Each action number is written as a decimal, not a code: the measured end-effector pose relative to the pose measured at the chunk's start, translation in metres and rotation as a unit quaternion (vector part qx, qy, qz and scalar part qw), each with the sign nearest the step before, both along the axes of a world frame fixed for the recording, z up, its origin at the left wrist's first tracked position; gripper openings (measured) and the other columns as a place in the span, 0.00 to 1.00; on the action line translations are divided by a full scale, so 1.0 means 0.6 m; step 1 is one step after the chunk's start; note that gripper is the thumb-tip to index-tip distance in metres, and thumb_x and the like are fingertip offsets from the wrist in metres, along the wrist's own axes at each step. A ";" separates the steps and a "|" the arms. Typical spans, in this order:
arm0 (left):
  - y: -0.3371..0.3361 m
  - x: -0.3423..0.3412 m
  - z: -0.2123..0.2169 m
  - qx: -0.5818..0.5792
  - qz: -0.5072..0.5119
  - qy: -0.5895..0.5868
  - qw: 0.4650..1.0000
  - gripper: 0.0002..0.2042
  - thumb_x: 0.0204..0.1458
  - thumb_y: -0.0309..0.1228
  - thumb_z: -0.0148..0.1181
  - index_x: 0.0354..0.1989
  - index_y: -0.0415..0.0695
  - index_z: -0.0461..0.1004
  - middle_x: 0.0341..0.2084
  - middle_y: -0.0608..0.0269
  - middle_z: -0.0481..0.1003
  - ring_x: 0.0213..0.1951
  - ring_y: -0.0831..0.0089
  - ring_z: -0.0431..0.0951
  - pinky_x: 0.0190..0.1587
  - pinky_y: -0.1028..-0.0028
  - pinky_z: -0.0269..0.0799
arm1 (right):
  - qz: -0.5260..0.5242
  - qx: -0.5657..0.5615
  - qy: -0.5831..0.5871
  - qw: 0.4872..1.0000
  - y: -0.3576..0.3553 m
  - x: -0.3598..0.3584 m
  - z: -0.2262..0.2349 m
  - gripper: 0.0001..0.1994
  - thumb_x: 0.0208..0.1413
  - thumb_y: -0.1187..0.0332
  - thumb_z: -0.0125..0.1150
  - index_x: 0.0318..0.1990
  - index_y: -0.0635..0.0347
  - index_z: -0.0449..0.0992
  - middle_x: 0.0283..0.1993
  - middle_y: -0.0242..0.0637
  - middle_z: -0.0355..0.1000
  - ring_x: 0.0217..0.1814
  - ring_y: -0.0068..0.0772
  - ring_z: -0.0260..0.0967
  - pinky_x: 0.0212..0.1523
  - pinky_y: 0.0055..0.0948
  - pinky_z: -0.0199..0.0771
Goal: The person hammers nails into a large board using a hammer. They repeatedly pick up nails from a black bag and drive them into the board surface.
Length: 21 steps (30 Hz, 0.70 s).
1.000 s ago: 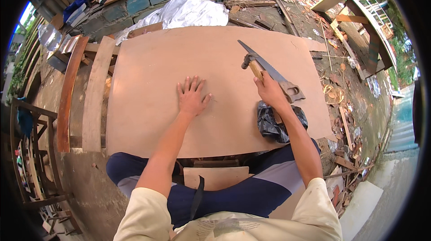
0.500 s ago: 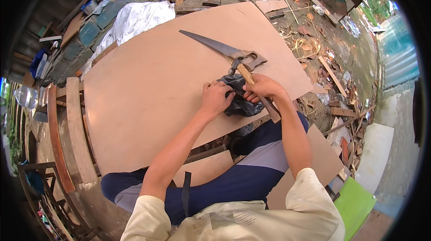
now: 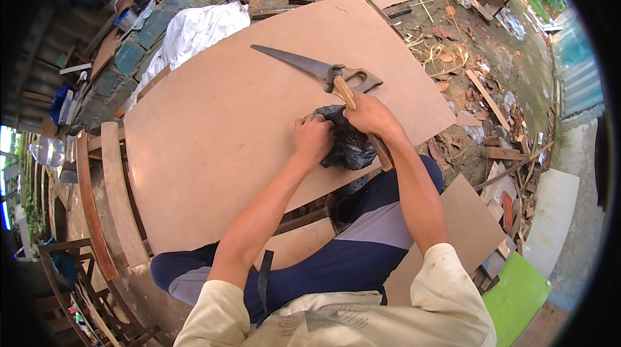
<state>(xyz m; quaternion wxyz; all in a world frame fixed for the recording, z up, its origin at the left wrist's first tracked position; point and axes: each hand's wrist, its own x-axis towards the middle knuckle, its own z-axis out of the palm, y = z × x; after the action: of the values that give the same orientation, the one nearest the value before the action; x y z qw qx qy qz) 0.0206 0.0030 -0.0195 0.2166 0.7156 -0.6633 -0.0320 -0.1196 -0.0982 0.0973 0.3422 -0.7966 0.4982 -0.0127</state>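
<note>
Gripping hammer (image 3: 345, 92) in your closed right hand (image 3: 370, 115), keep it clear of saw (image 3: 291, 61); your left hand (image 3: 314, 139) curls at black bag (image 3: 352, 150) on board (image 3: 213, 146), can't tell if pinching: steady bag lightly.

Glossy, crinkled plastic bag (image 3: 352, 148) between left hand (image 3: 314, 139) and right hand (image 3: 370, 116), wooden-handled, metal-headed hammer (image 3: 345, 93) in the right, dull metal saw blade (image 3: 297, 61) beyond both, smooth matt board (image 3: 220, 127) beneath
</note>
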 end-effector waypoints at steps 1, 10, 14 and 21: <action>-0.002 -0.003 0.002 -0.004 0.006 -0.010 1.000 0.05 0.51 0.34 0.64 0.30 0.49 0.85 0.33 0.62 0.81 0.44 0.62 0.79 0.46 0.57 0.64 | -0.001 0.003 -0.002 1.000 0.001 0.002 0.003 0.16 0.55 0.66 0.59 0.41 0.75 0.80 0.41 0.67 0.77 0.48 0.64 0.77 0.50 0.51 0.76; -0.051 -0.041 0.055 0.215 0.084 0.016 0.973 0.05 0.46 0.31 0.64 0.29 0.46 0.84 0.33 0.53 0.83 0.44 0.57 0.82 0.52 0.53 0.63 | -0.018 -0.011 0.000 1.000 0.005 0.002 0.016 0.17 0.56 0.65 0.60 0.43 0.75 0.78 0.43 0.67 0.77 0.50 0.66 0.76 0.52 0.52 0.74; -0.048 -0.052 0.037 0.180 0.048 -0.037 0.982 0.07 0.47 0.32 0.65 0.33 0.46 0.85 0.37 0.54 0.82 0.48 0.60 0.81 0.53 0.58 0.65 | -0.009 -0.026 -0.034 0.999 -0.006 0.002 -0.008 0.16 0.57 0.65 0.60 0.42 0.75 0.77 0.41 0.67 0.77 0.49 0.66 0.76 0.50 0.52 0.75; -0.005 -0.018 0.010 0.063 0.084 0.161 0.981 0.10 0.58 0.30 0.57 0.44 0.39 0.77 0.37 0.49 0.80 0.47 0.50 0.80 0.49 0.54 0.73 | -0.037 0.096 -0.084 0.991 0.003 0.024 -0.012 0.11 0.61 0.69 0.62 0.41 0.71 0.74 0.31 0.44 0.78 0.30 0.34 0.79 0.29 0.34 0.80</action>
<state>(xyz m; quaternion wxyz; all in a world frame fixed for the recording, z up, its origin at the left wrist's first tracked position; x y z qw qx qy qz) 0.0098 0.0002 -0.0135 0.2774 0.7661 -0.5541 -0.1704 -0.1052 -0.0967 0.0899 0.4568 -0.7370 0.4961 -0.0447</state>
